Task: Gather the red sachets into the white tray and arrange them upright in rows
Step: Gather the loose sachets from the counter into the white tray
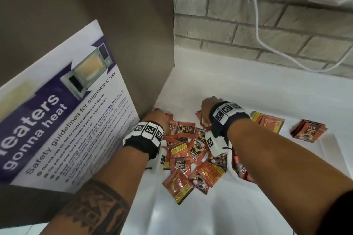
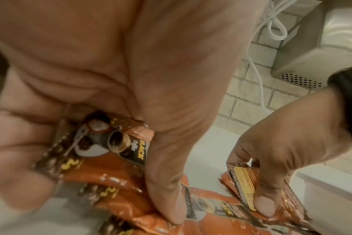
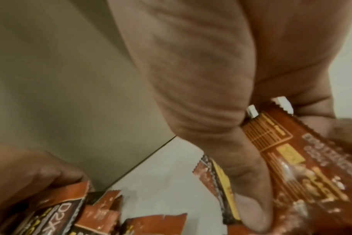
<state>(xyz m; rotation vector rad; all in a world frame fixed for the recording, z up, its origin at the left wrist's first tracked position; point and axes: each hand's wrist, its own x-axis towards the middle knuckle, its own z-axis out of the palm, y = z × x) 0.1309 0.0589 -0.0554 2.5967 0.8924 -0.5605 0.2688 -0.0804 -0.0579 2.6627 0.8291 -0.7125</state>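
Several red coffee sachets (image 1: pixel 191 160) lie in a loose heap on the white counter (image 1: pixel 248 89). My left hand (image 1: pixel 158 117) is at the heap's far left; the left wrist view shows its thumb and fingers curled round a bunch of sachets (image 2: pixel 115 152). My right hand (image 1: pixel 210 106) is at the heap's far side and pinches a few sachets on edge (image 3: pixel 291 159). The left wrist view shows it too, right hand (image 2: pixel 271 159) with its sachets (image 2: pixel 243 182). A neat stack of sachets (image 1: pixel 308 129) sits at the right by the white tray (image 1: pixel 333 150), whose outline is faint.
A microwave safety poster (image 1: pixel 66 120) leans against the brown side wall on the left. Behind the counter a white cable (image 1: pixel 267 44) hangs down a brick wall. More sachets (image 1: pixel 267 121) lie right of my right wrist. A white appliance (image 2: pixel 311 55) stands at the back right.
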